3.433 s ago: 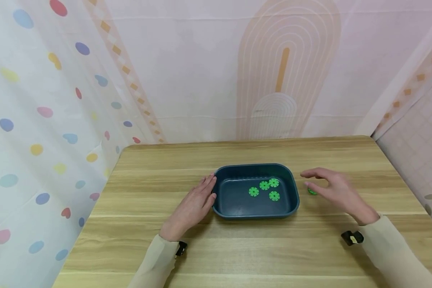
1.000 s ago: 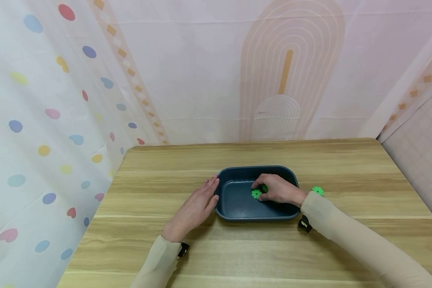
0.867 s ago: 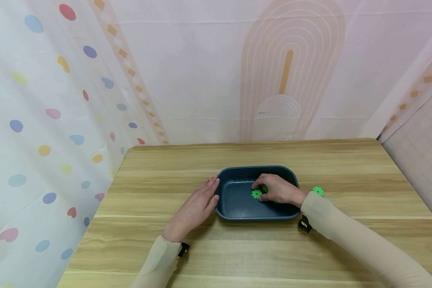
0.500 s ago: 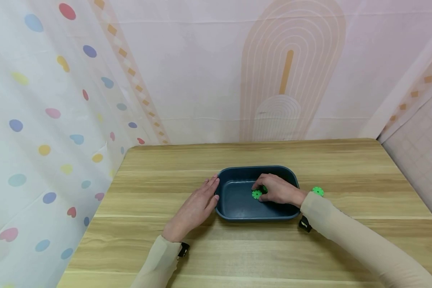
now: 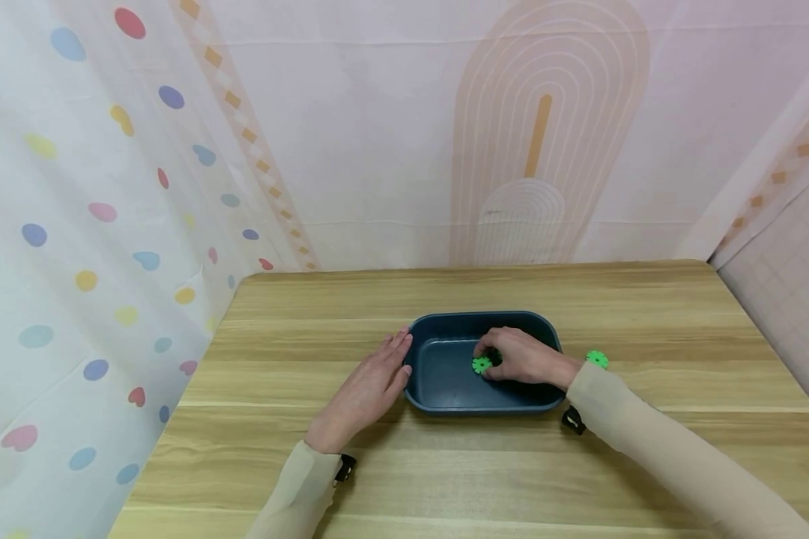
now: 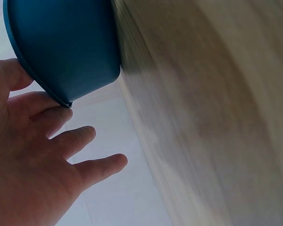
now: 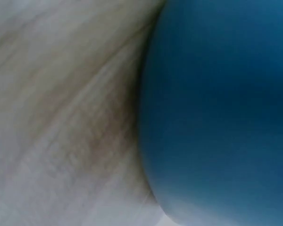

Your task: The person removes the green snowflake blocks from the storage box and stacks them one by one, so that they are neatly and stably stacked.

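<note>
In the head view, a dark blue rectangular bin (image 5: pixel 445 385) stands mid-table. My left hand (image 5: pixel 367 385) rests against its left end with fingers extended, and the left wrist view shows the fingers (image 6: pixel 61 117) spread, with the thumb by the rim. My right hand (image 5: pixel 522 355) reaches down into the bin, index finger and thumb curled at opposite edges of a green snowflake disc (image 5: pixel 482 364). A bit more green shows under the palm, and the hand hides the rest. The right wrist view holds only the bin's outer wall (image 7: pixel 221 113) and tabletop.
Another green snowflake disc (image 5: pixel 596 359) lies on the wooden table (image 5: pixel 445 479), right of the bin and behind the right sleeve (image 5: pixel 640 427). A patterned curtain (image 5: pixel 377 150) hangs behind the table's far edge.
Since the oldest frame, my right hand has moved left from beside the disc on the table into the bin. Over the last second both hands stay nearly still.
</note>
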Demonstrator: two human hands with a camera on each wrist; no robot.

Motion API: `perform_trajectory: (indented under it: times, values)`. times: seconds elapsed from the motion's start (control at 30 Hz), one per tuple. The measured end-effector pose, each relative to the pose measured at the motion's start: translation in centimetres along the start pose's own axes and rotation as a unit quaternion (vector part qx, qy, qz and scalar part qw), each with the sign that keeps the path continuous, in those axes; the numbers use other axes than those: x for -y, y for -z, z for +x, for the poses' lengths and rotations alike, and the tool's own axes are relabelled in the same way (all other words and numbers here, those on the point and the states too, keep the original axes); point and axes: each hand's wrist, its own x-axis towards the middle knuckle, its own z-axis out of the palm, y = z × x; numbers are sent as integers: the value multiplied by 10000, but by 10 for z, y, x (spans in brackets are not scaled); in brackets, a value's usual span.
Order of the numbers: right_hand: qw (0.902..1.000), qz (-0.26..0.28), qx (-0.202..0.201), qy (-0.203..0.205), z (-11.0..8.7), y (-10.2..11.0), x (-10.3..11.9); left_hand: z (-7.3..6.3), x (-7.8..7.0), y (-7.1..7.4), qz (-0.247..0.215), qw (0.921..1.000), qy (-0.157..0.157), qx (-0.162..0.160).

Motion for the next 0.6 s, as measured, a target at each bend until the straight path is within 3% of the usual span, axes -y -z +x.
perform_trajectory:
  times: [0.6]
  values:
    - [9970,396,-662,-105,-17,15,7,0,0,-1,-16,10000,-8,-68]
